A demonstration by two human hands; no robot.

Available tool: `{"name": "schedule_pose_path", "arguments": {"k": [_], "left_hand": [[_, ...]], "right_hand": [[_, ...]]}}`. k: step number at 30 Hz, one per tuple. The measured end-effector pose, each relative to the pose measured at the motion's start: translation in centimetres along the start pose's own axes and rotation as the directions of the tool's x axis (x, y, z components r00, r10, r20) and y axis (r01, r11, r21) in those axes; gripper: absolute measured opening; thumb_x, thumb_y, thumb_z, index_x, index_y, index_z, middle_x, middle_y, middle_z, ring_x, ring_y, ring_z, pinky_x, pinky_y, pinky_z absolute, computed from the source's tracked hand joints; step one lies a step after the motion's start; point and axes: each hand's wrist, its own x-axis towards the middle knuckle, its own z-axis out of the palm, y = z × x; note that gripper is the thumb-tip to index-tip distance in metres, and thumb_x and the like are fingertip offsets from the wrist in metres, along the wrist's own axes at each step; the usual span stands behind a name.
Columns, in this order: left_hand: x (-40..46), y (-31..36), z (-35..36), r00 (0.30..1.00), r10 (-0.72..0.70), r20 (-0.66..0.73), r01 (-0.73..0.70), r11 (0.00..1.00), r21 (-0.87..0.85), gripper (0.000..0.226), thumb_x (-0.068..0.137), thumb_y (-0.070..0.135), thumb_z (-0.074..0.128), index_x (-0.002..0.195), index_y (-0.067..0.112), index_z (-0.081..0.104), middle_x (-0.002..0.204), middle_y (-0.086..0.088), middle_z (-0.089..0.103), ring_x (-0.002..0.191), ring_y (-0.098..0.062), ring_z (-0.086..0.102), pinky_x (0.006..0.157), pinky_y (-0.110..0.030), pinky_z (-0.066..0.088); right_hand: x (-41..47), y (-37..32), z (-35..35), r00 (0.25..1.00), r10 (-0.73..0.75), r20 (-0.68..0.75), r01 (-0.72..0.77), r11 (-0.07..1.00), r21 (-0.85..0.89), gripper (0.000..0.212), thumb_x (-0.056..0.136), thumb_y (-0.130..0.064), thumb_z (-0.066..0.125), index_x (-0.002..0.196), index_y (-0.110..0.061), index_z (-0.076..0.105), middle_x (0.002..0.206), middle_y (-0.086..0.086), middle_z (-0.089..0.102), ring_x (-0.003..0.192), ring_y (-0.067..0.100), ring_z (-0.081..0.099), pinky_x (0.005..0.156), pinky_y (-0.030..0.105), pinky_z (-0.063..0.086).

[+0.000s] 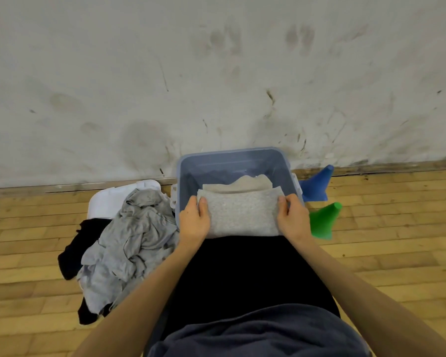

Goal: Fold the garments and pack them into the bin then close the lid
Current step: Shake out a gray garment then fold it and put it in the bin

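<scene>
Grey speckled folded garment point(242, 215) sits over the near rim of the blue plastic bin point(232, 161), gripped at either end: left hand point(195, 220) and right hand point(292, 217) both curl round its edges. Crumpled grey clothes point(134, 240) lie left, covering a white lid point(108, 199).

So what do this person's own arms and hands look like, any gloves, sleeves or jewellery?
Both forearms are bare up to the bottom of the picture, with no sleeves in view. The left hand and the right hand wear no gloves, and no rings, watch or bracelets show. Lower down, a dark blue-grey top and black legwear are visible.
</scene>
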Motion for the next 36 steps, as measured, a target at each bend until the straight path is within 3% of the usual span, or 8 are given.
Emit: {"name": "schedule_pose_path", "arguments": {"k": [6,12,18,21,23,26,32,36], "left_hand": [[2.2,-0.5,0.4,0.997,0.026,0.079,-0.043,0.974,0.221,0.029,0.106,0.034,0.032,0.091,0.01,0.04,0.069,0.0,0.044,0.077,-0.034,0.053,0.062,-0.041,0.038],[2.1,-0.7,0.7,0.999,0.022,0.046,-0.037,0.931,0.362,0.029,0.102,0.041,0.038,0.094,0.013,0.04,0.071,0.002,0.046,0.07,-0.025,0.049,0.059,-0.036,0.037],[5.1,-0.3,-0.3,0.906,-0.345,0.245,0.346,0.937,0.039,0.048,0.095,0.061,0.04,0.094,0.015,0.05,0.081,0.004,0.052,0.079,-0.016,0.051,0.074,-0.033,0.041],[7.9,-0.4,-0.3,0.821,-0.444,0.359,0.491,0.87,-0.045,0.059,0.09,0.069,0.044,0.104,0.014,0.06,0.1,-0.002,0.063,0.093,-0.021,0.059,0.086,-0.036,0.047],[9.9,-1.1,0.0,0.732,-0.528,0.432,0.631,0.764,-0.135,0.071,0.08,0.076,0.052,0.116,0.015,0.063,0.11,-0.005,0.068,0.102,-0.025,0.063,0.095,-0.041,0.049],[11.9,-1.2,0.4,0.649,-0.578,0.495,0.725,0.667,-0.171,0.066,0.073,0.065,0.071,0.117,0.016,0.064,0.11,-0.009,0.071,0.105,-0.03,0.066,0.097,-0.046,0.051],[13.2,1.5,0.9,0.723,-0.444,0.529,0.658,0.676,-0.332,0.011,0.093,0.015,0.064,0.1,0.007,0.066,0.093,-0.011,0.07,0.081,-0.024,0.066,0.066,-0.034,0.054],[13.6,1.6,0.2,0.78,-0.353,0.517,0.593,0.68,-0.431,0.02,0.092,0.011,0.062,0.111,0.007,0.064,0.108,-0.016,0.069,0.095,-0.029,0.067,0.084,-0.04,0.056]], "right_hand": [[2.0,-0.8,0.2,0.996,0.067,0.066,-0.047,0.962,-0.269,0.035,0.102,-0.043,0.035,0.092,-0.013,0.05,0.088,0.007,0.06,0.084,0.028,0.055,0.076,0.043,0.05],[2.5,-1.0,0.5,0.983,0.158,0.097,-0.11,0.92,-0.377,0.037,0.1,-0.049,0.035,0.095,-0.017,0.052,0.09,0.004,0.059,0.086,0.023,0.057,0.081,0.043,0.053],[5.0,-1.3,0.2,0.884,0.313,0.348,-0.323,0.946,-0.031,0.044,0.094,-0.058,0.046,0.109,-0.018,0.058,0.106,-0.002,0.058,0.1,0.017,0.053,0.094,0.039,0.045],[6.7,-2.6,-0.2,0.765,0.386,0.515,-0.543,0.817,0.194,0.04,0.089,-0.059,0.057,0.095,-0.02,0.061,0.099,0.0,0.062,0.094,0.02,0.058,0.09,0.04,0.047],[8.4,-3.1,-0.2,0.692,0.436,0.575,-0.651,0.72,0.239,0.044,0.084,-0.057,0.065,0.1,-0.016,0.062,0.099,0.007,0.066,0.092,0.025,0.062,0.085,0.04,0.051],[10.5,-3.3,0.6,0.632,0.452,0.629,-0.677,0.718,0.165,0.051,0.078,-0.051,0.075,0.108,-0.013,0.063,0.104,0.011,0.069,0.096,0.029,0.065,0.09,0.042,0.053],[12.9,-3.3,1.4,0.712,0.361,0.602,-0.638,0.69,0.342,0.028,0.086,-0.019,0.072,0.112,-0.008,0.064,0.118,0.018,0.066,0.102,0.032,0.065,0.085,0.045,0.055],[12.8,-4.1,0.5,0.779,0.263,0.569,-0.58,0.649,0.493,0.014,0.089,-0.008,0.064,0.103,-0.011,0.064,0.105,0.012,0.067,0.097,0.029,0.064,0.089,0.044,0.052]]}}
